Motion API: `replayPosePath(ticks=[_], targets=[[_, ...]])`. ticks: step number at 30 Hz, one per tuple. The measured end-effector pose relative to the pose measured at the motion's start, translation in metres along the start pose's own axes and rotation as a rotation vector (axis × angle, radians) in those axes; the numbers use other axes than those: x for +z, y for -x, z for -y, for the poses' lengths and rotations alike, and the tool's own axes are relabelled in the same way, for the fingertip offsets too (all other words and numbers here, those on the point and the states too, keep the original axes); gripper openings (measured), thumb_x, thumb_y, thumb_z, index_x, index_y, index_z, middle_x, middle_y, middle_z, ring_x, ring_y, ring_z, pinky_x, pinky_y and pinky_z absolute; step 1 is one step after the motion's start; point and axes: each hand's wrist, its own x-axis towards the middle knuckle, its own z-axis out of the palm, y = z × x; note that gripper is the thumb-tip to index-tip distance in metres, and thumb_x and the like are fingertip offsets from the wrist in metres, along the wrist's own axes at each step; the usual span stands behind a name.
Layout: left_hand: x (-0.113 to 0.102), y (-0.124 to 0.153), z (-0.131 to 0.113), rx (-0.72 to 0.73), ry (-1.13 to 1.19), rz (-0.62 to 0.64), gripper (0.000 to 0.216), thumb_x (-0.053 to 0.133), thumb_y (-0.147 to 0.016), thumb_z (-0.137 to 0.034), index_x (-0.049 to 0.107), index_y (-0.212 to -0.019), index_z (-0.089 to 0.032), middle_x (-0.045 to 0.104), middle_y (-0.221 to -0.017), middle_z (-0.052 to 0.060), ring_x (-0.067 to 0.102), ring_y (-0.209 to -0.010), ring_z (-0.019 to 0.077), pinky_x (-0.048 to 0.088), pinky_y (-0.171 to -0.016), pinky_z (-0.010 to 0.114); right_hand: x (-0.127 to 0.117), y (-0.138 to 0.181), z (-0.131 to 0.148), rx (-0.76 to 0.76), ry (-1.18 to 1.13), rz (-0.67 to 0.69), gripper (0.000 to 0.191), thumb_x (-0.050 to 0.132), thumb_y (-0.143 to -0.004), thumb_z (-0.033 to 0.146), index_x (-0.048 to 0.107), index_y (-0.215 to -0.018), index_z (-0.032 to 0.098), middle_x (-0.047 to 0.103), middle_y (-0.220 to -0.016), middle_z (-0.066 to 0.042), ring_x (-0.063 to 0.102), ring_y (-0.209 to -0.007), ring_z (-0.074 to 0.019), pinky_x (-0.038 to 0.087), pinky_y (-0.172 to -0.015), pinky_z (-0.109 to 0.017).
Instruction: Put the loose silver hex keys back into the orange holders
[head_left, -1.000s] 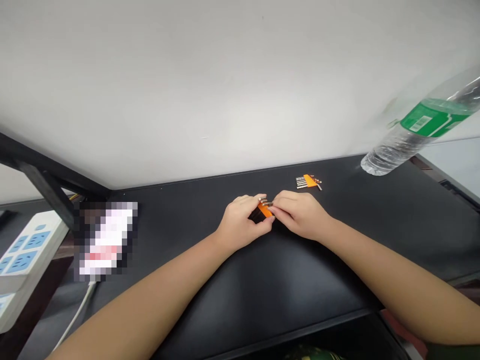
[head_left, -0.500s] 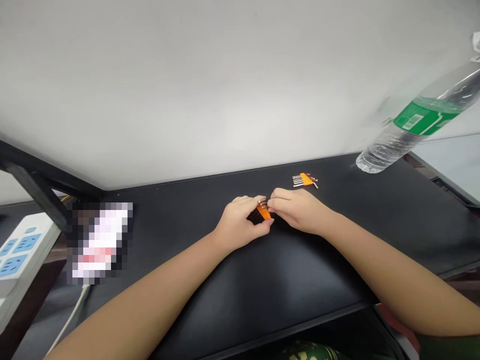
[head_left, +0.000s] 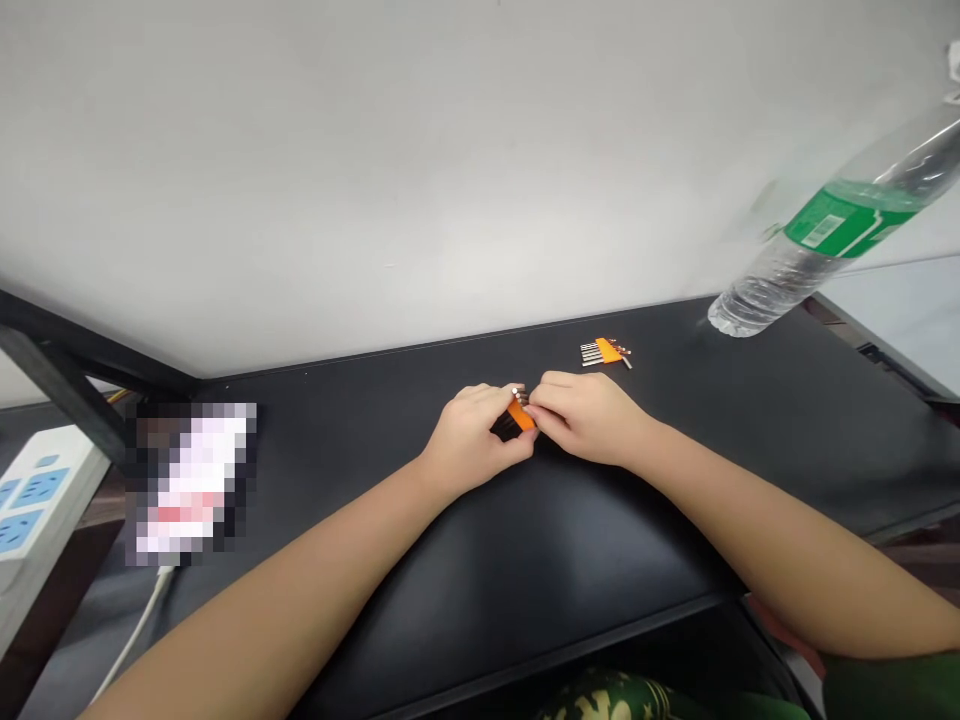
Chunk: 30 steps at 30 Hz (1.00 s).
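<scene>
Left hand (head_left: 469, 445): thumb and forefinger clamp the small flat orange plastic holder (head_left: 520, 414) across its two ends, the rest of the fingers curled behind it. Right hand (head_left: 589, 415): thumb and forefinger pinched together on the short ends of the slim L-shaped metal hex keys (head_left: 519, 394) that stick out of the holder, remaining fingers folded in. The holder sits between the hands, over the middle of the smooth black tabletop (head_left: 480, 570), tilted. Fingertips cover the contact, so I can't tell which key is gripped or whether it's moving in or out.

Doing it well: left is the fixture, right does the work. Squeeze the holder only at its ends, so the left fingers stay off the slots. Pinch one key at a time, close to the plastic. Move it straight along its slot; a sideways pull would probably lever the holder and could bend the slot. If it binds, a small twist likely beats more force. Brace both wrists on the tabletop and work low, so a slipped key drops a short way.

Second orange holder with silver keys (head_left: 608, 350) lies flat beyond the right hand, near the wall. Decent reference for key orientation. Clear plastic bottle with green label (head_left: 825, 235) is well apart, so elbow room's fine.
</scene>
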Motion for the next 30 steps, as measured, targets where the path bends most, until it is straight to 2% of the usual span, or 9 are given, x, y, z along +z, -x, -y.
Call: replayPosePath(ticks=[3, 5, 9, 11, 14, 17, 23, 26, 30], targets=[[-0.001, 0.001, -0.001, 0.011, -0.016, 0.04, 0.028, 0.071, -0.083, -0.033, 0.067, -0.108, -0.021, 0.073, -0.084, 0.001, 0.068, -0.076, 0.0189, 0.053, -0.082, 0.037, -0.017, 0.002, -0.016, 0.054, -0.123, 0.135, 0.027, 0.052, -0.104, 0.034, 0.07, -0.091, 0.018, 0.065, -0.086, -0.004, 0.06, -0.078, -0.0155, 0.042, -0.073, -0.027], [-0.002, 0.001, -0.002, 0.01, -0.023, 0.048, 0.031, 0.072, -0.084, -0.036, 0.066, -0.11, -0.021, 0.071, -0.081, 0.001, 0.068, -0.075, 0.0192, 0.054, -0.084, 0.038, -0.03, 0.006, -0.032, 0.171, -0.104, 0.204, 0.021, 0.055, -0.101, 0.032, 0.069, -0.09, 0.019, 0.067, -0.091, -0.004, 0.062, -0.083, -0.017, 0.044, -0.076, -0.029], [-0.001, 0.001, 0.0, -0.029, -0.009, 0.013, 0.02, 0.073, -0.083, -0.034, 0.065, -0.096, -0.022, 0.076, -0.092, 0.003, 0.071, -0.081, 0.0199, 0.055, -0.084, 0.038, -0.039, 0.012, -0.049, 0.322, 0.058, 0.424, 0.009, 0.063, -0.092, 0.029, 0.068, -0.091, 0.021, 0.07, -0.1, -0.005, 0.062, -0.082, -0.0192, 0.042, -0.069, -0.03], [-0.001, 0.0, 0.001, -0.048, 0.004, 0.001, 0.015, 0.073, -0.082, -0.032, 0.063, -0.087, -0.022, 0.077, -0.1, 0.004, 0.073, -0.087, 0.0207, 0.056, -0.086, 0.037, -0.034, 0.012, -0.047, 0.34, 0.096, 0.453, 0.011, 0.065, -0.091, 0.029, 0.067, -0.098, 0.022, 0.07, -0.106, -0.006, 0.063, -0.083, -0.02, 0.041, -0.066, -0.03], [-0.001, 0.0, 0.001, -0.048, 0.023, 0.003, 0.016, 0.074, -0.081, -0.032, 0.062, -0.084, -0.021, 0.078, -0.105, 0.005, 0.073, -0.087, 0.0202, 0.057, -0.086, 0.037, -0.02, 0.009, -0.039, 0.332, 0.145, 0.402, 0.016, 0.06, -0.094, 0.027, 0.065, -0.107, 0.021, 0.068, -0.113, -0.008, 0.064, -0.085, -0.0203, 0.039, -0.064, -0.03], [-0.002, 0.001, 0.0, -0.031, 0.031, 0.005, 0.016, 0.074, -0.08, -0.032, 0.064, -0.086, -0.021, 0.078, -0.107, 0.004, 0.071, -0.079, 0.018, 0.057, -0.084, 0.037, -0.007, 0.006, -0.033, 0.332, 0.167, 0.373, 0.015, 0.053, -0.096, 0.016, 0.063, -0.107, 0.018, 0.067, -0.112, -0.01, 0.063, -0.079, -0.0181, 0.037, -0.061, -0.029], [-0.001, 0.0, 0.0, -0.022, 0.042, -0.026, 0.017, 0.075, -0.079, -0.03, 0.066, -0.089, -0.021, 0.078, -0.107, 0.004, 0.069, -0.078, 0.0168, 0.058, -0.084, 0.036, 0.004, 0.006, -0.031, 0.339, 0.193, 0.299, 0.027, 0.055, -0.084, 0.0, 0.061, -0.105, 0.015, 0.068, -0.095, -0.012, 0.06, -0.069, -0.0188, 0.035, -0.056, -0.029], [-0.002, 0.0, 0.0, -0.039, 0.036, -0.044, 0.02, 0.076, -0.079, -0.03, 0.067, -0.093, -0.021, 0.078, -0.105, 0.004, 0.07, -0.079, 0.0173, 0.059, -0.084, 0.036, -0.001, 0.006, -0.026, 0.271, -0.026, 0.14, 0.026, 0.055, -0.084, 0.0, 0.064, -0.103, 0.016, 0.068, -0.091, -0.008, 0.063, -0.076, -0.0192, 0.045, -0.066, -0.03], [-0.003, -0.001, 0.0, -0.062, 0.016, -0.077, 0.032, 0.075, -0.08, -0.031, 0.068, -0.109, -0.02, 0.078, -0.097, 0.004, 0.072, -0.082, 0.0188, 0.059, -0.085, 0.036, -0.011, 0.006, -0.014, 0.239, -0.66, -0.074, 0.015, 0.058, -0.089, 0.011, 0.067, -0.098, 0.019, 0.065, -0.084, -0.001, 0.065, -0.065, -0.0141, 0.055, -0.062, -0.029]])
